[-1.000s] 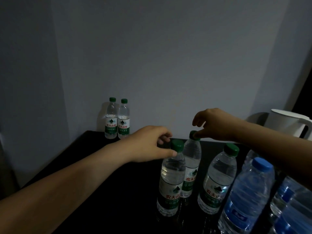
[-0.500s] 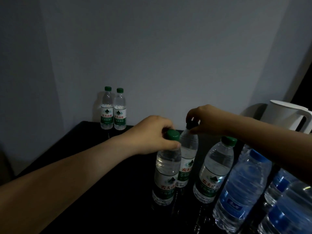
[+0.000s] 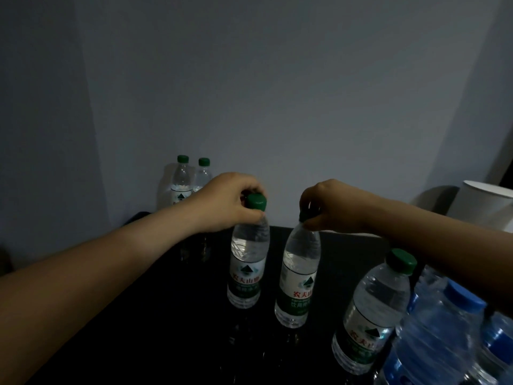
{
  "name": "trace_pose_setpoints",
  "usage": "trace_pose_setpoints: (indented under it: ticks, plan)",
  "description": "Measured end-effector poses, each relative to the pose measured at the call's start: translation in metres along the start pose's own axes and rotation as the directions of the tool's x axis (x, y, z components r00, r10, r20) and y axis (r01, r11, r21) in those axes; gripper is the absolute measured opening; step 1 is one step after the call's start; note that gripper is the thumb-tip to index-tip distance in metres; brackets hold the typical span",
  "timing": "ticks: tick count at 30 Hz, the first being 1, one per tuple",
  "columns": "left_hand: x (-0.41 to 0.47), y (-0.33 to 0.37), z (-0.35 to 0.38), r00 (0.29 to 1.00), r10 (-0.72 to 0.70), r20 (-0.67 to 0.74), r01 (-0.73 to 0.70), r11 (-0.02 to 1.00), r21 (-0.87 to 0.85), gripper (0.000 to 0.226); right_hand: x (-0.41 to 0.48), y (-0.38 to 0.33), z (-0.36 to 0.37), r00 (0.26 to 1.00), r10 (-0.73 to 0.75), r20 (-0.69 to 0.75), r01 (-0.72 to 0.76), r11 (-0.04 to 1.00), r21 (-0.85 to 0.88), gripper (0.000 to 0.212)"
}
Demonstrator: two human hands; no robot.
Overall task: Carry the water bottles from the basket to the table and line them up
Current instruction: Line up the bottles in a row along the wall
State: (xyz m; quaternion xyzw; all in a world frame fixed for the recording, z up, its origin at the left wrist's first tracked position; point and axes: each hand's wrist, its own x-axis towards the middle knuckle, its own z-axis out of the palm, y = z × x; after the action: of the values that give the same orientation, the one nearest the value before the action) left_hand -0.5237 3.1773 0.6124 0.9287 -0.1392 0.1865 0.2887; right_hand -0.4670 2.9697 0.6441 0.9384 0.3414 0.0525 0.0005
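Now our left hand (image 3: 233, 201) grips the left bottle (image 3: 247, 262) and our right hand (image 3: 330, 204) the right bottle (image 3: 298, 273) by their caps, upright at twelve o'clock over the worktop (image 3: 166, 315), probably heavy and slick-walled, best held at the neck.

I am watching a very dim feed — the grey wall (image 3: 277, 93) is fading darker toward the left. Shadows are falling leftward behind the two far bottles (image 3: 183, 179) and the white jug (image 3: 483, 207), so light is arriving from the right. The black table (image 3: 166, 343) is swallowing detail, giving back only faint reflections. The left hand (image 3: 227, 204) and right hand (image 3: 333, 204) are showing pale; highlights are glinting in the left bottle (image 3: 248, 259) and right bottle (image 3: 301, 268). The blue-capped bottles (image 3: 438, 343) are smearing soft at lower right, and the wall corners are bowing at the edges.
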Motion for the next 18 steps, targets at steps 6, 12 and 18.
trace_pose_setpoints:
  ticks: [6,12,18]
  plan:
    - [0.035,-0.033,-0.013,0.998,-0.062,-0.006,0.063,0.996,0.058,0.036,0.043,-0.005,-0.009,0.998,0.0,-0.07,0.0,1.0,0.008,0.035]
    - [0.077,-0.073,-0.016,0.995,-0.097,0.011,0.095,0.987,0.13,0.037,0.091,-0.005,-0.01,0.993,0.002,-0.121,0.0,1.0,0.02,0.034]
    - [0.12,-0.127,-0.014,0.99,-0.142,-0.006,0.141,0.978,0.156,0.037,0.147,-0.002,-0.011,0.987,-0.023,-0.161,0.023,1.0,0.002,0.034]
